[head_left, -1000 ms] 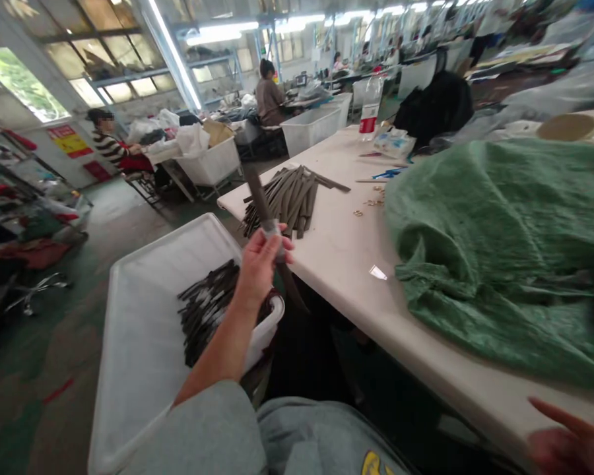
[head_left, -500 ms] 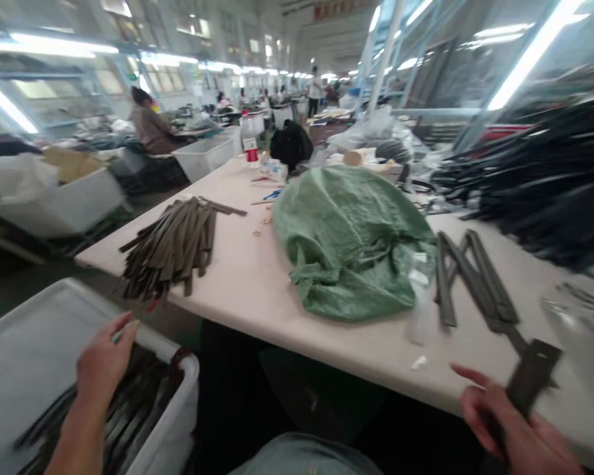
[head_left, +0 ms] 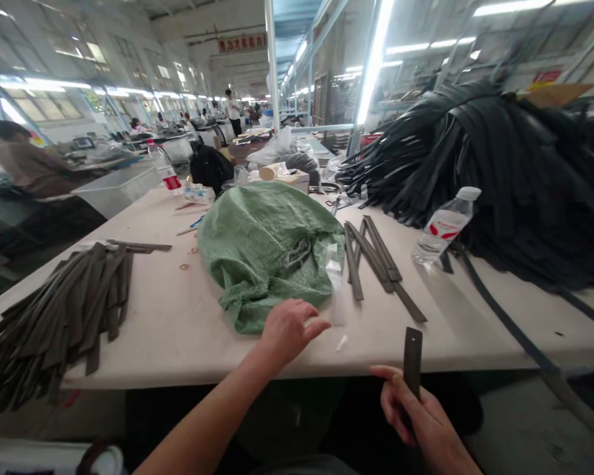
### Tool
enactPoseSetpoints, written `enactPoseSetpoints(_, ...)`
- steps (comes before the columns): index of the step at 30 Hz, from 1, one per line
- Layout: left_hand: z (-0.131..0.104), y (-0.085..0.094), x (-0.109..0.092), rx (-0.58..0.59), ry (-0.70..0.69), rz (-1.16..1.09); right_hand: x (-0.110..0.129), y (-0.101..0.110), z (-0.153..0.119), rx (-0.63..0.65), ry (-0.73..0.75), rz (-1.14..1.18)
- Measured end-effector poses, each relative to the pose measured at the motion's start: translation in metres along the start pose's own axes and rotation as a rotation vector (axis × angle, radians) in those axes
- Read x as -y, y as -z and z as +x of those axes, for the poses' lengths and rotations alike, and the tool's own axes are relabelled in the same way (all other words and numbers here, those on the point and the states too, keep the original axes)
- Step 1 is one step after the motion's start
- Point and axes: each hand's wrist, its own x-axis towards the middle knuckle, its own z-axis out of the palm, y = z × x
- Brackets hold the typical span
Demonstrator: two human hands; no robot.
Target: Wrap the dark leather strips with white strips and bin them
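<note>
Dark grey strap (head_left: 412,359) is standing upright in my closed right hand (head_left: 416,412) at the table's (head_left: 168,336) near edge, while my left hand (head_left: 290,333) is hovering half-open and empty by the green sack (head_left: 272,237).

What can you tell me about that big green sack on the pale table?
The big green sack looks like thin, slightly shiny woven plastic. It sits on the pale table, rounded and bulging on top, with a crumpled, bunched front and a dark fold toward the right. Its contents are hidden. A clear plastic piece lies at its right edge. The left hand overlaps its front edge in this view; whether they touch, I can't tell.
</note>
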Motion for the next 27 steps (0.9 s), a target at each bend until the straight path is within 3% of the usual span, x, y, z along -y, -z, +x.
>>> enactPoseSetpoints(4,0.034,-0.041,-0.019,0.06,0.122,0.044,-0.008,0.008,-0.009,-0.072,-0.041,0.034)
enactPoseSetpoints(8,0.05,-0.057,-0.02,0.079,0.27,-0.139,-0.01,0.011,-0.009,-0.079,-0.054,0.057)
enactPoseSetpoints(14,0.047,-0.047,-0.005,0.139,0.33,-0.461,0.003,0.01,0.001,-0.015,-0.013,0.052)
enactPoseSetpoints(20,0.036,-0.029,0.01,0.196,0.38,-0.73,0.019,-0.004,0.008,0.091,0.005,0.04)
enactPoseSetpoints(24,0.028,-0.017,0.009,0.198,0.397,-0.819,0.024,-0.014,0.01,0.139,0.013,0.023)
enactPoseSetpoints(27,0.021,-0.011,0.004,0.191,0.496,-1.072,0.025,-0.022,0.008,0.22,0.009,0.018)
